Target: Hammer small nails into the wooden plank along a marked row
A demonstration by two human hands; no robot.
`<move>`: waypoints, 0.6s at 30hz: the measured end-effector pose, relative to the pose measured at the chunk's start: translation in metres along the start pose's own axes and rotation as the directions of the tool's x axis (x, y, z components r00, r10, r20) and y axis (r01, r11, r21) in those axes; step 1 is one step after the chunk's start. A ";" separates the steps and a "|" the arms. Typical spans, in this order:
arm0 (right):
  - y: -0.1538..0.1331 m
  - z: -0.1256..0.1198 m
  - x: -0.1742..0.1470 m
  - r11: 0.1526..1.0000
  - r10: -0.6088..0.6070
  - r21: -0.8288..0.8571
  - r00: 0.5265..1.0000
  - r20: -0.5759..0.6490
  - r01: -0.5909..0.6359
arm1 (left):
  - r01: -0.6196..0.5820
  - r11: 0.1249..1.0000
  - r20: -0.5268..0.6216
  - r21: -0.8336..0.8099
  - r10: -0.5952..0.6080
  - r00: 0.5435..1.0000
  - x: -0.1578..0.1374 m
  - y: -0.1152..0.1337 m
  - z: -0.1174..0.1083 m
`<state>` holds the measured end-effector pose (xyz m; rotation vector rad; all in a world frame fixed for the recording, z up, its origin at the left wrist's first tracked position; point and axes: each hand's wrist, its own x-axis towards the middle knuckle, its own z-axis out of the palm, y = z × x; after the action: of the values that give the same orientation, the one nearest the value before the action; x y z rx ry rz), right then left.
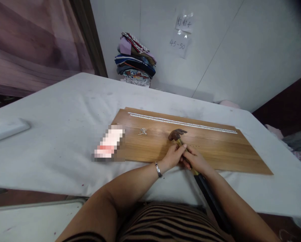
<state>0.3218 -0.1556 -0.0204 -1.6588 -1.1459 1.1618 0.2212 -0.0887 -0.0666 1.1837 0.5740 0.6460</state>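
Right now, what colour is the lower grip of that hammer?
The lower grip looks black, seen best in the head view.

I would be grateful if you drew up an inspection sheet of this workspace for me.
Surface: table covered in white cloth, a few small spots on it.
Job's things: wooden board lying flat, with white strips along its far side; loose nails on its left part; claw hammer held over it.
Clutter: pixelated item at the board's left end, identity hidden; white object at the table's left.
Hands: left hand and right hand both on the hammer's shaft, left nearer the head.
Cables: nothing seen.
Surroundings: pink curtain, folded fabrics, paper notes on the wall.
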 end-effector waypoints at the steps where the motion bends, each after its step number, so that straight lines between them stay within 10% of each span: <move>1: 0.001 -0.001 0.000 1.000 0.005 0.002 1.000 0.006 -0.005 | 0.009 1.000 0.006 -0.006 -0.009 1.000 0.000 -0.001 0.000; 18: -0.001 -0.003 0.002 0.999 0.039 0.000 0.999 0.033 -0.039 | 0.021 0.999 0.019 -0.026 -0.020 1.000 0.003 -0.004 0.000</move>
<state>0.3249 -0.1540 -0.0191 -1.6738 -1.1378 1.2180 0.2241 -0.0872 -0.0704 1.1569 0.5599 0.6228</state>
